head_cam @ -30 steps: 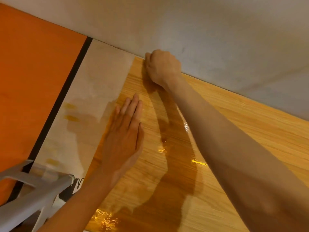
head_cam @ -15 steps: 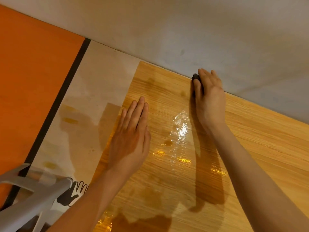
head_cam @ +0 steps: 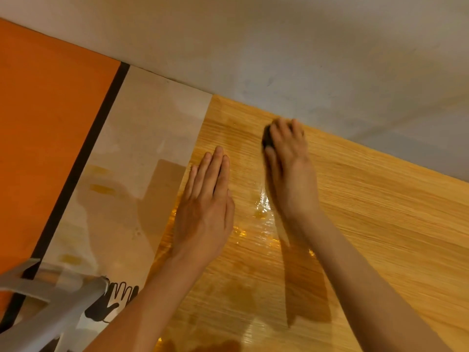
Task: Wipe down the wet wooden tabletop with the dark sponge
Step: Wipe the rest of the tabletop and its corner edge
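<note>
The right hand (head_cam: 289, 158) is curled over the dark sponge (head_cam: 267, 139), pressing it down near the back edge of the desk (head_cam: 380, 212), by the wall (head_cam: 279, 47). The left hand (head_cam: 205, 204) lies flat and open, holding nothing, likely to steady the body. Both arms reach forward. Shiny water (head_cam: 261, 214) sits between them.

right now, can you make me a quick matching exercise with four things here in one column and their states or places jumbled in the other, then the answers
Things:
1. left hand
2. right hand
3. dark sponge
4. tabletop

States:
A. wooden, with shiny wet patches
B. flat, palm down, fingers together
C. mostly hidden under fingers, near the wall
D. pressing down on the sponge

Pairs: 1-B, 2-D, 3-C, 4-A
</note>
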A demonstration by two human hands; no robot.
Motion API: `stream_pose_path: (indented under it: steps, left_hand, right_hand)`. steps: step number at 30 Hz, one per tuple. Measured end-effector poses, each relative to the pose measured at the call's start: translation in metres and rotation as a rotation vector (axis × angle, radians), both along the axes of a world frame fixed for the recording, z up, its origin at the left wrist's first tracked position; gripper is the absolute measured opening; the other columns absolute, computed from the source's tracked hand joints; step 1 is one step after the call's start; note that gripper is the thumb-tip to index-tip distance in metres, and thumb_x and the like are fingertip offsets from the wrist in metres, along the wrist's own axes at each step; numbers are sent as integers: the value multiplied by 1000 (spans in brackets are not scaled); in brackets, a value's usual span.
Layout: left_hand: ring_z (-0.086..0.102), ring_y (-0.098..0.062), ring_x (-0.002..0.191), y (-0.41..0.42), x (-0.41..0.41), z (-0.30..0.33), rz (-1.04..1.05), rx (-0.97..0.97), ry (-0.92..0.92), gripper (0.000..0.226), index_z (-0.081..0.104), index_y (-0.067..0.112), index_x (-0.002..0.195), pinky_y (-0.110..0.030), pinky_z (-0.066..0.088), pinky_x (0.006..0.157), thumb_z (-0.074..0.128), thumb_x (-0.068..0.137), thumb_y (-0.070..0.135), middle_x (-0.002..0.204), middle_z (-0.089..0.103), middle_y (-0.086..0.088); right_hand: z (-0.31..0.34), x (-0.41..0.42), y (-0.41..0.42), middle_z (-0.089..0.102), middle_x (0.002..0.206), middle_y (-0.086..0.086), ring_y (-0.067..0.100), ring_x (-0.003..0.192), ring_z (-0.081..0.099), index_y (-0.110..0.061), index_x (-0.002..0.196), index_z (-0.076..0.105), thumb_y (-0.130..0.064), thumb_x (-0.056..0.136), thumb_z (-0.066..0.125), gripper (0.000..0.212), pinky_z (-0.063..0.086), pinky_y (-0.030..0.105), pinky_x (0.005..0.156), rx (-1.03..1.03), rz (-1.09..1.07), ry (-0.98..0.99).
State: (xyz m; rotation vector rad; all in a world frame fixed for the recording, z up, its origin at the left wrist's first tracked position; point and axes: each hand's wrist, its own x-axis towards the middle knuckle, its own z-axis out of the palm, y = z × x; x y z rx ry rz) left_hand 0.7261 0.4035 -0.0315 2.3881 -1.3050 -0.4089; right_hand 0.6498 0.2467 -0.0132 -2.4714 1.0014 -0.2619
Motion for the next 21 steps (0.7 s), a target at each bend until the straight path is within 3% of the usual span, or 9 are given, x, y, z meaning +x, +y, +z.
stream_pose_path:
  steps: [4,10,16,21]
  left_hand:
    - [7,-21,157,3,-1,-3,-6,-11,-38,57,15,6,160,-40,9,128,18,106,27,169,8,-7]
    - [9,-22,157,4,-3,-5,-3,-37,-54,57,17,4,159,-43,15,128,22,106,24,169,10,-10]
    - [9,-21,157,3,-2,-5,0,-26,-69,58,19,4,159,-39,11,128,20,105,25,169,11,-9]
    - [9,-19,157,3,-2,-4,10,-6,-76,59,20,6,159,-39,11,128,20,104,25,169,11,-8]
  right_hand:
    - [-3,33,-12,29,156,10,27,149,11,-5,145,38,-20,105,36,43,11,43,122,-2,-183,1]
    - [-4,-29,61,32,154,4,20,149,15,-10,144,40,-23,102,42,44,16,45,122,36,223,-16]
    - [-1,59,-13,31,155,7,24,149,11,-8,145,38,-23,104,38,43,13,43,122,21,3,-3]
    - [-3,5,41,33,154,4,18,148,11,-9,144,40,-21,103,41,43,8,39,124,35,213,-59]
